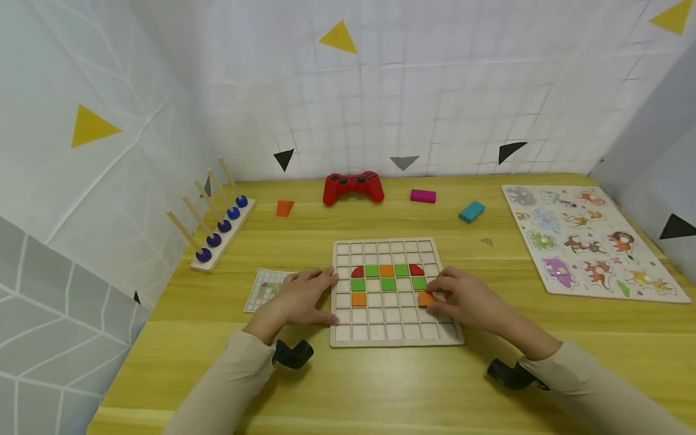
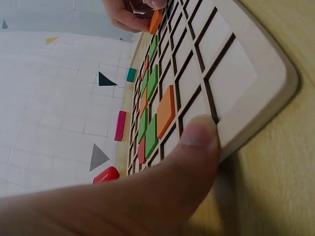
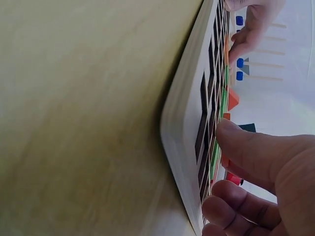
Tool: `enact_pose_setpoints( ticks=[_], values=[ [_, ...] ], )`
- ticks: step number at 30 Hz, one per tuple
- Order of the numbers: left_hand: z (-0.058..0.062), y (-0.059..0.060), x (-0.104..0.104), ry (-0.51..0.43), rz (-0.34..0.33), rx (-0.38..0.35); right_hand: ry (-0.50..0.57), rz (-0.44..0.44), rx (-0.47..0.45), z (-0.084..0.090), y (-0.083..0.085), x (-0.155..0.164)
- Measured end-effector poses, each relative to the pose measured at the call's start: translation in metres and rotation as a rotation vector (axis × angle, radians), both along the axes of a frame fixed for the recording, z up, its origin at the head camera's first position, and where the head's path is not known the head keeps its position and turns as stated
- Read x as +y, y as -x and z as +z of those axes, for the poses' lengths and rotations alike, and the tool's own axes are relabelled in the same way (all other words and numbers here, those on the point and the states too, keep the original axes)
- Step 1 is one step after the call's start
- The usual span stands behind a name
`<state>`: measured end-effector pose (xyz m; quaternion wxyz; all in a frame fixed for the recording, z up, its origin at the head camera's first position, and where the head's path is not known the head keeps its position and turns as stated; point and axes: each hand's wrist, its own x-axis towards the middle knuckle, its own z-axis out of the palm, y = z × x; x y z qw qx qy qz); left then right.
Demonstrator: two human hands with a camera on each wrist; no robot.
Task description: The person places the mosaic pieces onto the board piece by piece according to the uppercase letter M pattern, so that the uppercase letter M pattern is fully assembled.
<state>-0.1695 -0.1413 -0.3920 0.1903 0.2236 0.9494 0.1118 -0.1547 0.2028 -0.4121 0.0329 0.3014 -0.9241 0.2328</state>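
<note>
Closest to my head view, two beige sleeves run up to the hands at a pale wooden grid board [image 1: 397, 292] lying flat on the yellow wooden table [image 1: 348, 386]. Its square cells hold a small pattern: a top row of a red quarter-round piece [image 1: 357, 272], green, orange and green squares, and a second red quarter-round [image 1: 416, 269]; a second row of three green squares [image 1: 388, 283]; below, an orange square tile [image 1: 359, 298] on the left and another orange square tile [image 1: 426, 297] on the right.

I see my right hand [image 1: 472, 300] with its fingers curled around that right-hand orange tile, pinching it at its cell in the third filled row. My left hand [image 1: 298, 298] lies spread and relaxed against the board's left edge; in the left wrist view the thumb [image 2: 197, 147] presses on the board's rim, gripping nothing.

Under the left hand lies a printed pattern card [image 1: 264, 289]. Further back I see a wooden peg rack with blue beads [image 1: 217, 232], an orange wedge block [image 1: 284, 208], a red game controller [image 1: 353, 186], a magenta block [image 1: 423, 196], a teal block [image 1: 471, 211] and an animal peg puzzle board [image 1: 587, 241].
</note>
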Motion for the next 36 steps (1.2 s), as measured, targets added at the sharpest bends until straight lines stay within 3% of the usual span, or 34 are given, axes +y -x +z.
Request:
enact_pose_setpoints(
  ticks=[18,25,36],
  values=[
    [-0.0025,-0.0006,-0.0003,0.005,0.016,-0.003,0.001,-0.054,-0.022,-0.0011,0.0006,-0.0059],
    [-0.0002,-0.0007,-0.0008,0.0,0.013,-0.001,-0.008,-0.118,-0.043,-0.0018,-0.0009,-0.0029],
    [-0.0021,-0.0007,-0.0017,0.002,0.008,0.002,0.009,-0.097,-0.022,-0.0068,0.0002,-0.0044]
  ],
)
